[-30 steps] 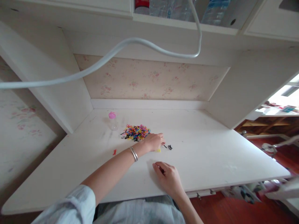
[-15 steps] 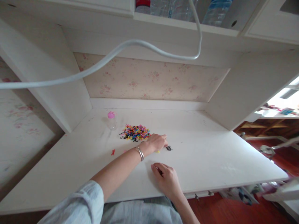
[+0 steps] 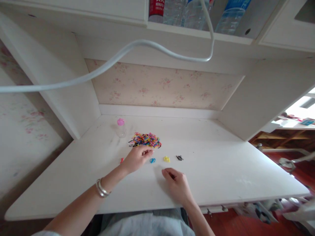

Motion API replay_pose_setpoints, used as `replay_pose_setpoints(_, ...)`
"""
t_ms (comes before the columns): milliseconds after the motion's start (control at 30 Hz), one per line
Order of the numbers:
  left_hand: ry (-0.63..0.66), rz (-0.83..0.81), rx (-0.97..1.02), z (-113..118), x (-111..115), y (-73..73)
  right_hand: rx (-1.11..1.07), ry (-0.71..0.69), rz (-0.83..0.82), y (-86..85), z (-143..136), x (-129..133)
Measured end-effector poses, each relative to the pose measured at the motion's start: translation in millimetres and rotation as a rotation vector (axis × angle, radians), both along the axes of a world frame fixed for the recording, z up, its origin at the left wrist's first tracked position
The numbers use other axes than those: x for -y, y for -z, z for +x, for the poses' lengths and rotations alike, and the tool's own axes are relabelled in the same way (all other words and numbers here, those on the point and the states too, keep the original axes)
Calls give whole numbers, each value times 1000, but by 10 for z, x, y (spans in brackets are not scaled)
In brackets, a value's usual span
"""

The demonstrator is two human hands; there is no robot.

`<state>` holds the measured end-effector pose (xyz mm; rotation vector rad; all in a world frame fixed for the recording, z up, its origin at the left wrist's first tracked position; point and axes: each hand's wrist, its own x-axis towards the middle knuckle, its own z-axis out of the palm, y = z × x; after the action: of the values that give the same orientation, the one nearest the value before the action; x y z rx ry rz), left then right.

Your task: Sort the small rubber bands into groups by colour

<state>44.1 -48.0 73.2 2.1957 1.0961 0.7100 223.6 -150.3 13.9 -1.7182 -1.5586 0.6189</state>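
Observation:
A mixed pile of small coloured rubber bands [image 3: 147, 139] lies on the white desk. At its front edge is my left hand [image 3: 137, 159], fingers pinched together; whatever they may hold is too small or hidden to make out. In front of the pile, small sorted groups form a row: red bands [image 3: 121, 160], partly behind my left hand, then blue bands [image 3: 152, 160], yellow bands [image 3: 166, 159] and black bands [image 3: 179, 158]. My right hand [image 3: 178, 185] rests near the desk's front edge below the yellow group, its fingers curled closed and their inside hidden.
A clear jar [image 3: 121, 131] with a pink lid stands behind the pile on the left. Across the upper view runs a white cable [image 3: 147, 44]. Bottles [image 3: 174, 13] stand in the shelf above the desk [image 3: 233, 170]. Side panels bound the desk's back.
My left hand has moved left from beside the black bands to the pile's front edge, uncovering the yellow and blue groups. My right hand has stayed nearly still. The view has shifted slightly.

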Motion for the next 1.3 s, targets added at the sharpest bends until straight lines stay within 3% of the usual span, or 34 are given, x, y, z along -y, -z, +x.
replay_pose_setpoints(100,-168,-145,149,-515,219,188,47,26,16,-142,-9,-182)
replay_pose_setpoints(200,-319,-228,183,-950,451,438,234,-21,6,-310,-50,-410)
replay_pose_setpoints(333,-416,-264,175,-1278,650,639,494,-44,-187,-419,-157,-713)
replay_pose_setpoints(467,-417,-251,188,-1289,658,635,634,-29,-295,-398,-319,-917)
replay_pose_setpoints(633,-310,-236,187,-1216,636,599,740,3,-305,-303,-490,-1064)
replay_pose_setpoints(900,-299,-239,164,-1237,646,607,725,35,-281,-284,-492,-1083)
replay_pose_setpoints(1067,-297,-245,159,-1241,641,630,577,62,-138,-298,-154,-849)
replay_pose_setpoints(1167,-289,-240,152,-1237,630,645,390,198,-13,-208,206,-655)
replay_pose_setpoints(1300,-285,-218,149,-1220,625,651,366,342,-21,-32,668,-419)
